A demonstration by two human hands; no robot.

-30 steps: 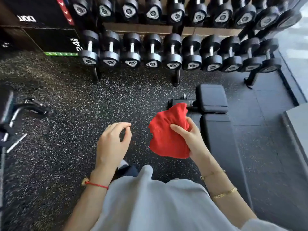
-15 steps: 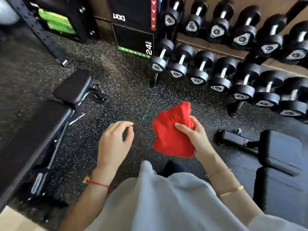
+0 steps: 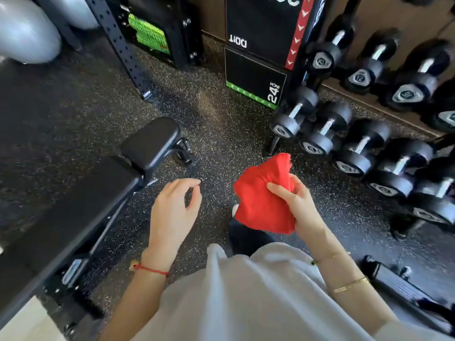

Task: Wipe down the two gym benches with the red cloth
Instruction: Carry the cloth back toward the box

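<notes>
A bunched red cloth (image 3: 261, 195) hangs in front of me, gripped by my right hand (image 3: 299, 205) with the thumb across its front. My left hand (image 3: 172, 210) hovers to the left of the cloth with loosely curled fingers and holds nothing. A black padded gym bench (image 3: 81, 200) runs from the lower left toward the centre, its small seat pad (image 3: 150, 141) at the far end. My left hand is just right of this bench, not touching it. Only the metal foot (image 3: 403, 291) of the other bench shows at the lower right.
A rack of black dumbbells (image 3: 364, 148) fills the right side. Black plyo boxes (image 3: 256, 77) stand at the back centre, a perforated rack upright (image 3: 123, 48) and grey exercise balls (image 3: 24, 33) at the back left. Speckled rubber floor (image 3: 216, 129) lies between.
The view has swung left: the left bench has come into view, and the right bench has slid out at the lower right. Both hands keep their pose, the cloth still in my right hand.
</notes>
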